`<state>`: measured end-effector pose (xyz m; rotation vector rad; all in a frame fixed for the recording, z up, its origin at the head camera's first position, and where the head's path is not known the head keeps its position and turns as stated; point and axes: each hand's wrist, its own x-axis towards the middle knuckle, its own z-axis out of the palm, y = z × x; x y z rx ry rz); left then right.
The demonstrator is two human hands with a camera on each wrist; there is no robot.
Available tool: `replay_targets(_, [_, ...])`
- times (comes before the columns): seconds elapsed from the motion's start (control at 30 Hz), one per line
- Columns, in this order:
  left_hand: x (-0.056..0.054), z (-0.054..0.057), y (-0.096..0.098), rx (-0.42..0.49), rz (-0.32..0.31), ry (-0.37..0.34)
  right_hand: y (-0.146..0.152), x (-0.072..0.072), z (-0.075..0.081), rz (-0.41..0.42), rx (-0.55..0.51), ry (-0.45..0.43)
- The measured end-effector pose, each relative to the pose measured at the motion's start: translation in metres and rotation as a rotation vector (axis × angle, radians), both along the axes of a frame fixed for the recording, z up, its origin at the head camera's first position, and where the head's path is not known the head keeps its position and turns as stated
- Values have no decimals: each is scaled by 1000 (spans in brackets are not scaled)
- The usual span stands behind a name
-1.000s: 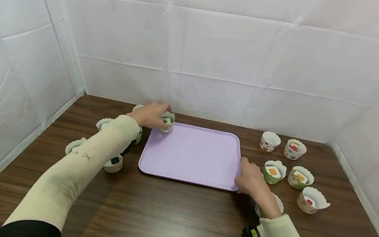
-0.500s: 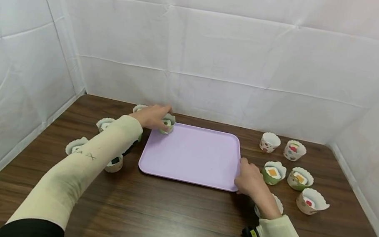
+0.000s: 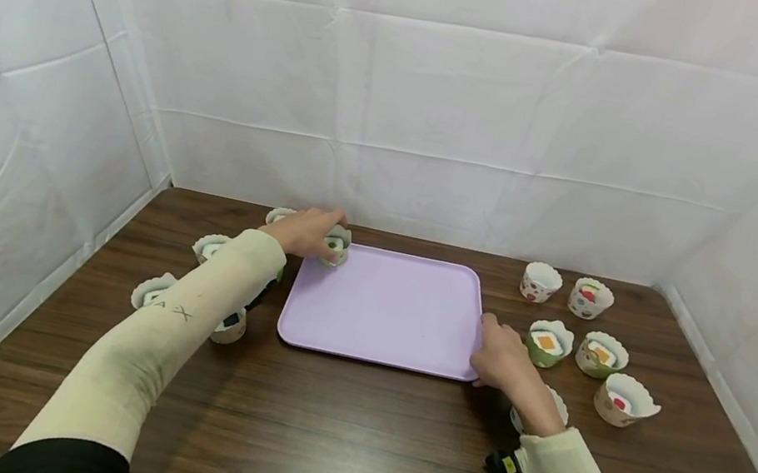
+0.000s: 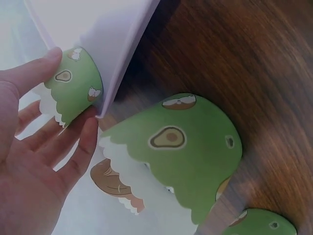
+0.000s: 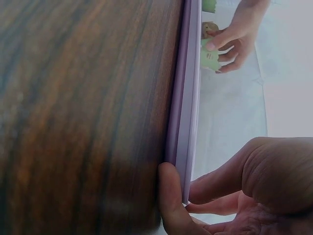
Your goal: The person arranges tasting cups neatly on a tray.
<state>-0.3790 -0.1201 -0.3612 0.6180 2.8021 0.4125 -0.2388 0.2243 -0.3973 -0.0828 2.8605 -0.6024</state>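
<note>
My left hand holds a green paper baking cup at the far left corner of a lilac tray. The thumb presses one side of the cup, and the other fingers reach round its scalloped rim. Avocado prints show on the cup's wall in the left wrist view; the head view shows something pale inside it. At the tray's near right corner, my right hand pinches the rim, with the thumb and fingers on either side of it in the right wrist view. The tray lies flat on the wooden table.
Several paper cups stand left of the tray, partly behind the left arm, including a green cup close by my left hand. More cups stand at the right, such as a green cup; a white cup is half hidden under the right wrist.
My left hand and the green baking cup have shifted very slightly to the right at the tray's corner. The right hand keeps its hold on the tray's rim.
</note>
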Motion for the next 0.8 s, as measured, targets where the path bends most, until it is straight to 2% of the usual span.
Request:
replay_targets(0.3, [3, -3, 1, 2, -1, -10, 1, 1, -3, -6, -24, 2])
replay_targets(0.8, [7, 2, -1, 22, 4, -4, -1, -2, -5, -16, -27, 7])
